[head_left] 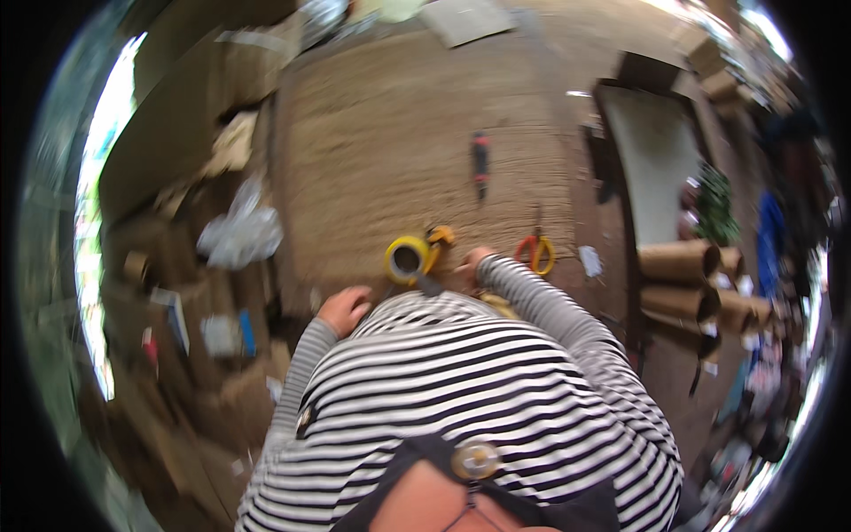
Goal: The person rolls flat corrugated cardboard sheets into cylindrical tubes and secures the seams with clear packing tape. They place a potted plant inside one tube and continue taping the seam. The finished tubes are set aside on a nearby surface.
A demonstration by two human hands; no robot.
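Observation:
My left hand [344, 310] is at the table's near edge by my striped shirt, its fingers blurred by motion. My right hand [471, 264] rests low at the near edge, between a yellow tape roll [393, 258] and a pair of scissors [547, 257]. Its fingers are too smeared to read. The tape roll sits on what looks like a tape dispenser with an orange part [441, 235]. Red and yellow handles mark the scissors. Farther out on the wooden table [381, 133] lies a slim red and black hand tool [480, 164], its kind unclear.
Cardboard boxes [173, 124] and a clear plastic bag [241, 232] crowd the left side. To the right stand rolled brown tubes [678, 263] beside a dark-edged pale panel [660, 160] and a green plant [716, 206]. A pale flat sheet [467, 19] lies at the far edge.

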